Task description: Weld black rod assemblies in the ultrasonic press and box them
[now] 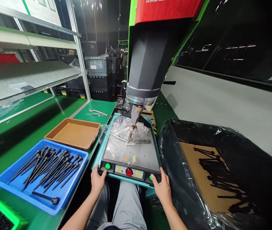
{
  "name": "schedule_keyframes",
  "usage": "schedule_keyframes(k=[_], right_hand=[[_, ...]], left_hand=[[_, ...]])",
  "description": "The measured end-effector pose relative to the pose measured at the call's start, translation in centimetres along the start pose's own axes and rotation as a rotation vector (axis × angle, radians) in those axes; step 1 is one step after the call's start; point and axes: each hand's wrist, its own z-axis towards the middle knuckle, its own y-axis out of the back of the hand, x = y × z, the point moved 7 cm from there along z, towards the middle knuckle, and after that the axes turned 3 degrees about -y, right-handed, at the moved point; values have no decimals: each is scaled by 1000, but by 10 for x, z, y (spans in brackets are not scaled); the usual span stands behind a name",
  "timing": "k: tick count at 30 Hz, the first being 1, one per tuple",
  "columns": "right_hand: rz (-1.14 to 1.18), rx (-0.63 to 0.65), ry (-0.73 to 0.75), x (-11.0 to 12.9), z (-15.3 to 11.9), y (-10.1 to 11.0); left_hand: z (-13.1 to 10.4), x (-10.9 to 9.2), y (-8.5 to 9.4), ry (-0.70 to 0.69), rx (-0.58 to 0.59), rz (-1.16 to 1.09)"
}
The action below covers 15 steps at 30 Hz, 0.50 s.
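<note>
My left hand (98, 179) rests at the left front corner of the machine base (113, 157), its thumb and fingers apart beside a green button (107, 166). At the right corner my right hand (162, 187) has its thumb on the other green button (151, 177), with the fingers spread along the side edge. Between the hands sits a red button (129, 172). Above the metal plate, the machine's tapered metal tool (135, 114) reaches down to a small upright fixture (131, 137). A dark piece shows at the tool's tip, too small to name. Neither hand holds anything.
A blue tray (4, 179) of black rod-like parts and a brown tray (72, 129) stand on the left green bench. Wrenches (97, 112) lie behind. To the right, a black plastic-lined bin (174, 153) holds cardboard (193, 172) with black parts on it.
</note>
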Motion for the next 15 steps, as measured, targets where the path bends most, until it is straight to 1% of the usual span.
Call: schedule_keyframes(k=[3,6,10,12,15], right_hand=[[-53,50,23,-9,-13,-9],[-42,64,37,-13,-12,-10],[-12,101,55,-21,-9,-8],[-5,99,57,-22,-9,-8],[-3,81,46,-21,-10,-8]], left_hand=[[11,-1,-4,-49,64,27],[20,-5,-4,-55,103,0],[24,-6,-6,-33,187,-117],[25,-6,-6,-32,185,-115],[27,-6,-6,-29,157,-28]])
